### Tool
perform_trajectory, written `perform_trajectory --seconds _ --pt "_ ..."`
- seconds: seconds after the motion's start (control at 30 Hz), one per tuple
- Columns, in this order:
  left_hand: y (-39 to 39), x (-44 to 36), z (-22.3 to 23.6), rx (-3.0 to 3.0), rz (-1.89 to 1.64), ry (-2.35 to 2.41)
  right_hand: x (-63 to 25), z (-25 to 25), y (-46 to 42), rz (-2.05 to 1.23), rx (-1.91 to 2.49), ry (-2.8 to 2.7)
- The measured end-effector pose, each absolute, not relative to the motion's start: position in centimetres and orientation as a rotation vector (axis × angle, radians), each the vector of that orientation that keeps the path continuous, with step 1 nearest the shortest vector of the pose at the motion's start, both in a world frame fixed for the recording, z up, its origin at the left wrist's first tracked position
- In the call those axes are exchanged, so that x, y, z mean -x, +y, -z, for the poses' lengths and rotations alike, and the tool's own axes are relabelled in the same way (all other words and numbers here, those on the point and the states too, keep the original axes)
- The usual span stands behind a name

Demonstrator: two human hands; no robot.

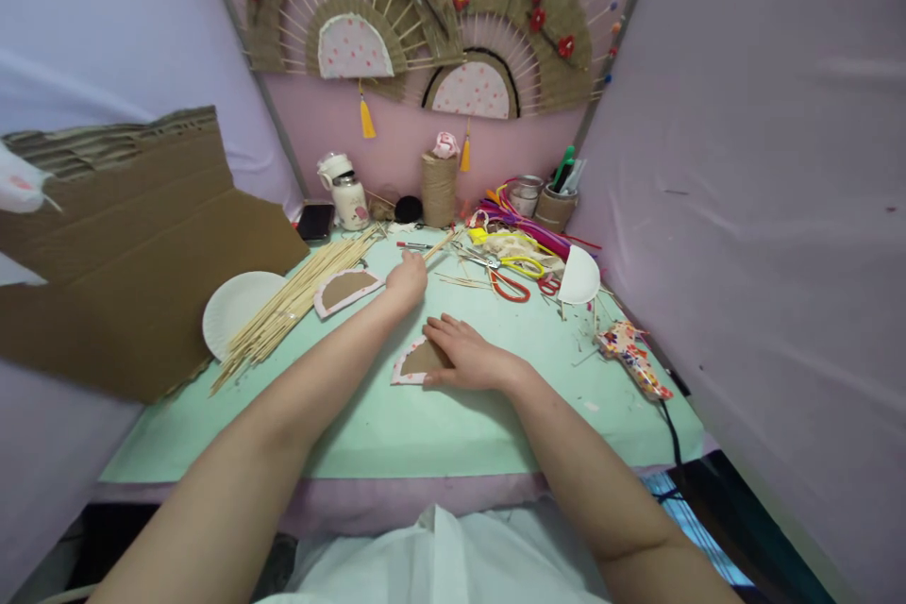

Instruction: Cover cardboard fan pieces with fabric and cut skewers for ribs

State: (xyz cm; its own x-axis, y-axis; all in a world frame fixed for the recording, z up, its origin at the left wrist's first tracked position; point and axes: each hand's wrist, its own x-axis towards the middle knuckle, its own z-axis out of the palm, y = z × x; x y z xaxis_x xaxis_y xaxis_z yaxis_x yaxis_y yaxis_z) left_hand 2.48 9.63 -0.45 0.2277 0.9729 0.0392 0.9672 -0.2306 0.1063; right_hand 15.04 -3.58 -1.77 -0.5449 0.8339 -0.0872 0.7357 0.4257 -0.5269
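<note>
Right hand [463, 354] lies flat, fingers spread, pressing on a brown cardboard half-disc with a pink-dotted white rim [417, 361]; it clamps nothing, just holds the piece down on the mint-green table mat [396, 425]. The piece shows from under the fingertips on their left side.

Left hand [407, 281] reaches farther out, beyond the right hand and a little left of it. Fingers are curled in; whether they close on anything cannot be told. Just beyond its knuckles lies a thin red-tipped tool [414, 246].

Just left of the left hand sits a second brown half-disc with a white rim [346, 289], apart from the hand. Further left is a bundle of pale bamboo skewers [297, 302], overlapping a round white paper plate [237, 307].

Right of the left hand, well apart, lie red-handled scissors [504, 281] and a white paper-plate half standing on sticks [578, 277].
</note>
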Motion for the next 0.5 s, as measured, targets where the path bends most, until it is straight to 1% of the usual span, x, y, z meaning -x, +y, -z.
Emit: perform_trajectory --seconds 0.03,0.13,0.23,0.5 --pt "8.8 -1.5 0.5 -2.435 -0.134 1.917 -15.0 1.7 -3.6 -0.776 1.399 -2.487" --pt "6.0 1.7 1.1 -2.518 0.055 1.983 -14.9 1.7 -3.7 -0.782 1.424 -2.481" --pt "4.0 3.6 1.6 -2.423 0.143 2.098 -14.8 1.6 -3.8 -0.797 1.435 -2.479" --pt "4.8 2.8 0.7 -2.24 0.081 2.211 -15.0 1.7 -3.7 -0.764 1.405 -2.497"
